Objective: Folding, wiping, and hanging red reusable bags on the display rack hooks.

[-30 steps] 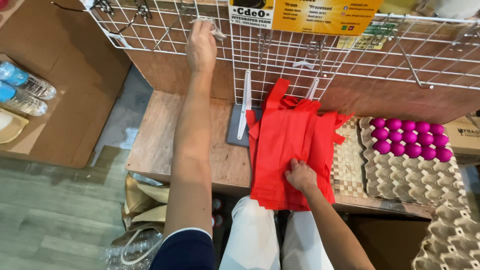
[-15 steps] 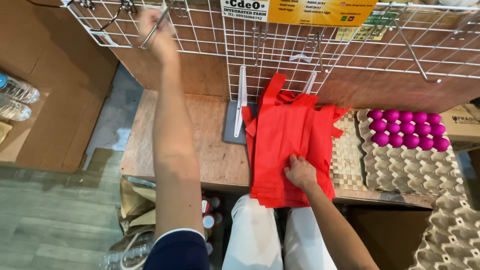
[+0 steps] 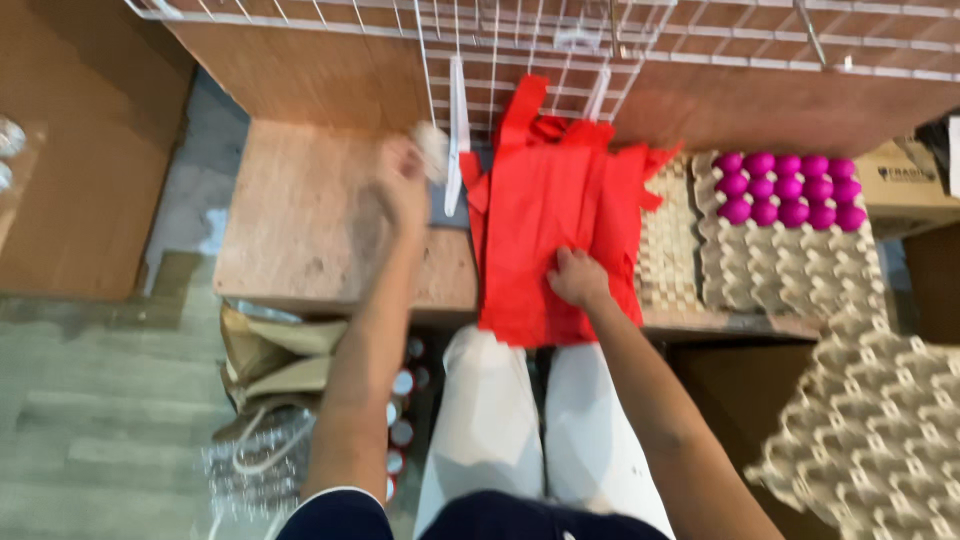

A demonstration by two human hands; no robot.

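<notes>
The right hand (image 3: 577, 277) is pressing down on a stack of red bags (image 3: 555, 240), fingers curled onto the plastic and gripping the lower middle of the stack. The red bags are lying on the wooden counter (image 3: 320, 230), their bottom edge hanging slightly over the counter's front edge and their handles reaching up toward the white wire rack (image 3: 480, 40). The left hand (image 3: 402, 185) is hovering over the counter just left of the red bags; it is blurred, and something small and pale (image 3: 432, 150) is showing at its fingertips, but it is not possible to tell whether the hand is clenched on it or loose. Right of the red bags, a cardboard egg tray (image 3: 780, 260) is sitting on the counter, touching the bags' edge, with pink eggs (image 3: 790, 185) filling its far rows. More empty egg trays (image 3: 880, 420) are stacked lower right of the red bags. Below and left of the bags, crumpled brown paper bags (image 3: 275, 355) are lying on the floor beside the counter.
</notes>
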